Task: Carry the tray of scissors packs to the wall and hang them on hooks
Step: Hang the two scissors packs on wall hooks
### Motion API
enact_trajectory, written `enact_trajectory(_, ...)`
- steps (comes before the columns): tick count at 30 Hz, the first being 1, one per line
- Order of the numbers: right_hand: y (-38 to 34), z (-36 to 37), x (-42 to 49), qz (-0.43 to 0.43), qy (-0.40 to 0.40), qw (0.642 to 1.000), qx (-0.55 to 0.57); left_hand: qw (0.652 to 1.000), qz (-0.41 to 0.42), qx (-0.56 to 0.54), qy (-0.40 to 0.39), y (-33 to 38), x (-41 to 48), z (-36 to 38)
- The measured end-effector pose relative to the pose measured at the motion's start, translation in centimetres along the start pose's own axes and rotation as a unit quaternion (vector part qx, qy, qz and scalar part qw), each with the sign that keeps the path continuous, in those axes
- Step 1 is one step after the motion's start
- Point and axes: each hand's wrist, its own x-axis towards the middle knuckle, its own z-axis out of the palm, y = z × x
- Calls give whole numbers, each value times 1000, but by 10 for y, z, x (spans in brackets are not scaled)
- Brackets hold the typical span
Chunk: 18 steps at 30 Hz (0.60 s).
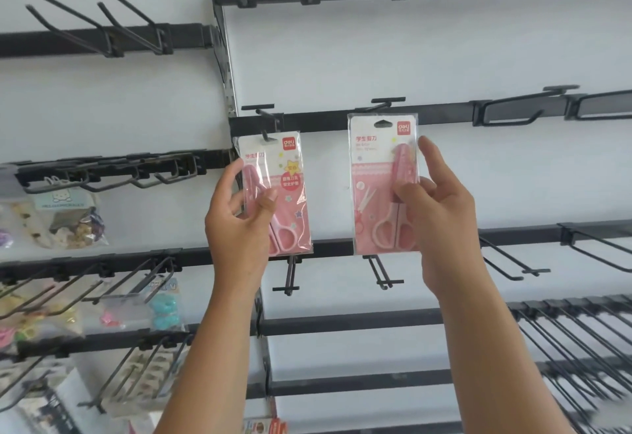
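We stand at the wall with a pink scissors pack in each hand. Our left hand (239, 214) pinches the left pack (273, 194) between thumb and fingers, and its hang hole appears already threaded onto the left hook (265, 119), though the clear wrap glares there and we cannot be sure it is seated. Our right hand (434, 201) grips the right pack (384, 184) by its edge, thumb in front, with the hole just below the right hook (384, 103) and not yet on it. The tray is out of view, so we cannot tell how many packs remain; at least these two need finishing.
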Motion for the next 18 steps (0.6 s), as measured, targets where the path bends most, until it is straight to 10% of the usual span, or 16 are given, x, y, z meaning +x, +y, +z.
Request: enact_trajectory(18, 18, -8, -19, 42, 12, 997, -59, 995, -96, 42, 1, -7, -17, -29)
